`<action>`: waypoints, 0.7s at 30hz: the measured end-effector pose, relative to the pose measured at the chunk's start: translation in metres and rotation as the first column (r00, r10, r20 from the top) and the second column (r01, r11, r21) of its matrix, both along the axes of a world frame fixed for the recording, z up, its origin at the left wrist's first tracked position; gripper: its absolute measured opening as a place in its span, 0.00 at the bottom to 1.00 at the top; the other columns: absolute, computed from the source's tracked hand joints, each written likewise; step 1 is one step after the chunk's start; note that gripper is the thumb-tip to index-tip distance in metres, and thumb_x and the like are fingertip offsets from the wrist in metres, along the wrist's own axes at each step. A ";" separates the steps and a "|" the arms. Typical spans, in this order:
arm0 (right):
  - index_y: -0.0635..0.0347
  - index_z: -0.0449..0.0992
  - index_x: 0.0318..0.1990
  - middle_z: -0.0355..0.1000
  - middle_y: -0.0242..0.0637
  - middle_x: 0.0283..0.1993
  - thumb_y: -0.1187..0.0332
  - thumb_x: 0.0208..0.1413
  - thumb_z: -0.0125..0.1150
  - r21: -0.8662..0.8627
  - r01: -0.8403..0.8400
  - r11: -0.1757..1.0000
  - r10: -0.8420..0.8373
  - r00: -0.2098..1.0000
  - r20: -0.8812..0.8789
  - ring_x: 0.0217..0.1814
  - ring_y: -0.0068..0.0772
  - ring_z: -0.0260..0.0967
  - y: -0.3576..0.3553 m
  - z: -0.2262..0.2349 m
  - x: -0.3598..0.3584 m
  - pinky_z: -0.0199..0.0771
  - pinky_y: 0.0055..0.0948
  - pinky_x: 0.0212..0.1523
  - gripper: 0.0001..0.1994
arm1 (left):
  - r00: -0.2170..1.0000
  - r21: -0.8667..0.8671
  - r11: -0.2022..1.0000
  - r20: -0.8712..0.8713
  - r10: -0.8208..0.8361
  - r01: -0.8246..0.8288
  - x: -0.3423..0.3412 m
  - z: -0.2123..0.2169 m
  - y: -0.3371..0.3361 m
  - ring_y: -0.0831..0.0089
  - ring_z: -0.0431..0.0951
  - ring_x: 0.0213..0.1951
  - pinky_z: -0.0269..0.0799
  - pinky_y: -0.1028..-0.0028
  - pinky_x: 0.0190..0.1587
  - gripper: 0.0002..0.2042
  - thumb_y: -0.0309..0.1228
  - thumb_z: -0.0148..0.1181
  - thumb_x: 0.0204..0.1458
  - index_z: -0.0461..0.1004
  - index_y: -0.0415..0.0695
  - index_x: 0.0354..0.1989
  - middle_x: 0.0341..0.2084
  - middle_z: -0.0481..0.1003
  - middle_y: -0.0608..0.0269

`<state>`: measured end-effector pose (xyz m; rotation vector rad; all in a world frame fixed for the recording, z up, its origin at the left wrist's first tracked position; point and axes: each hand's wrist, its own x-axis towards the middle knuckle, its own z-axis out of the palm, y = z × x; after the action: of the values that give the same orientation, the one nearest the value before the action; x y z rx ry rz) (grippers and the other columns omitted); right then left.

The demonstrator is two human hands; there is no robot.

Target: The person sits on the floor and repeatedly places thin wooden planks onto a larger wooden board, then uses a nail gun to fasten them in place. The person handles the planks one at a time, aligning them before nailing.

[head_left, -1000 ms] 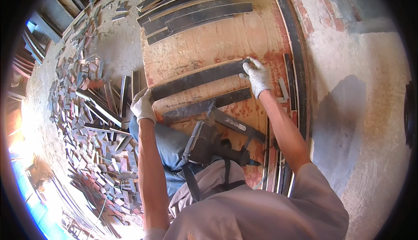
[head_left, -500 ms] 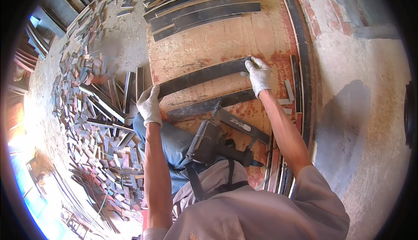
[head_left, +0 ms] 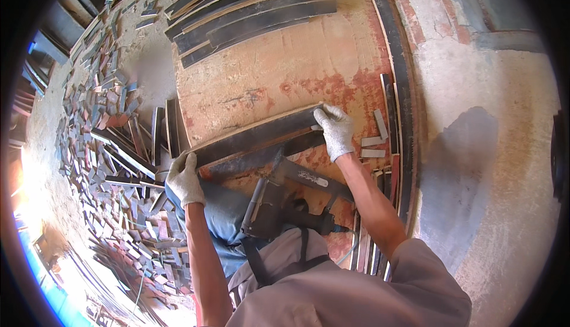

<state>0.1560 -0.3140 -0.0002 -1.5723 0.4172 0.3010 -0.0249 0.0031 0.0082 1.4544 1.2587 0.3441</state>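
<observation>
A long dark wooden strip (head_left: pixel 256 136) spans between my two hands over the plywood board (head_left: pixel 255 75). My left hand (head_left: pixel 186 180), in a whitish work glove, is closed on its left end. At the strip's right end, my right hand (head_left: pixel 336 131), gloved alike, pinches it with thumb and fingers. Just below lies a second dark strip (head_left: pixel 240 164), partly covered by the held one; whether the two touch, I cannot tell. Nearer my body a black nail gun (head_left: pixel 267 205) rests by my thigh, its hose running off to the right.
Several dark strips (head_left: pixel 255 21) are stacked at the board's far end. A large heap of wood offcuts (head_left: pixel 127 226) covers the floor on the left. Long strips line the board's right edge beside small pale pieces (head_left: pixel 380 126). A stained wall (head_left: pixel 469 167) stands at the right.
Both hands have brought the held strip nearer to my body, so it now lies close along the second strip and overlaps it in view. The whole view has also shifted slightly.
</observation>
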 end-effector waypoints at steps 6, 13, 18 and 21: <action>0.68 0.80 0.48 0.80 0.40 0.42 0.77 0.57 0.68 -0.028 0.080 0.996 -0.080 0.996 -0.031 0.34 0.26 0.79 -0.005 -0.004 0.000 0.84 0.23 0.27 0.11 | 0.890 0.678 0.580 -0.297 -0.346 0.451 0.033 0.021 -0.035 0.59 0.76 0.54 0.70 0.62 0.59 0.27 0.29 0.77 0.41 0.78 0.43 0.53 0.49 0.79 0.55; 0.70 0.80 0.48 0.80 0.40 0.40 0.76 0.58 0.68 -0.052 0.089 0.995 -0.092 0.994 -0.062 0.32 0.22 0.78 0.004 0.004 0.000 0.83 0.21 0.27 0.11 | 0.483 0.599 0.215 -0.330 -0.811 0.771 0.088 0.014 -0.083 0.54 0.73 0.55 0.65 0.52 0.63 0.34 0.37 0.79 0.34 0.74 0.47 0.54 0.50 0.76 0.57; 0.70 0.80 0.48 0.80 0.39 0.39 0.76 0.58 0.68 -0.032 0.085 0.996 -0.087 0.994 -0.066 0.31 0.21 0.77 0.000 -0.001 -0.001 0.83 0.21 0.27 0.11 | 0.466 0.571 0.239 -0.292 -0.836 0.786 0.091 0.009 -0.083 0.51 0.75 0.50 0.70 0.54 0.53 0.30 0.35 0.77 0.36 0.75 0.46 0.52 0.46 0.76 0.55; 0.70 0.80 0.47 0.80 0.38 0.38 0.76 0.58 0.67 -0.051 0.072 0.996 -0.076 0.993 -0.092 0.31 0.21 0.77 0.003 0.008 0.001 0.82 0.20 0.27 0.11 | 0.459 0.538 0.240 -0.319 -0.829 0.808 0.096 0.014 -0.083 0.51 0.75 0.48 0.71 0.55 0.52 0.28 0.35 0.77 0.36 0.76 0.45 0.49 0.45 0.76 0.55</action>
<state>0.1572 -0.3110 0.0073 -1.5897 0.5580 0.3101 0.0707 -0.0795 0.0219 2.4860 0.1113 0.0280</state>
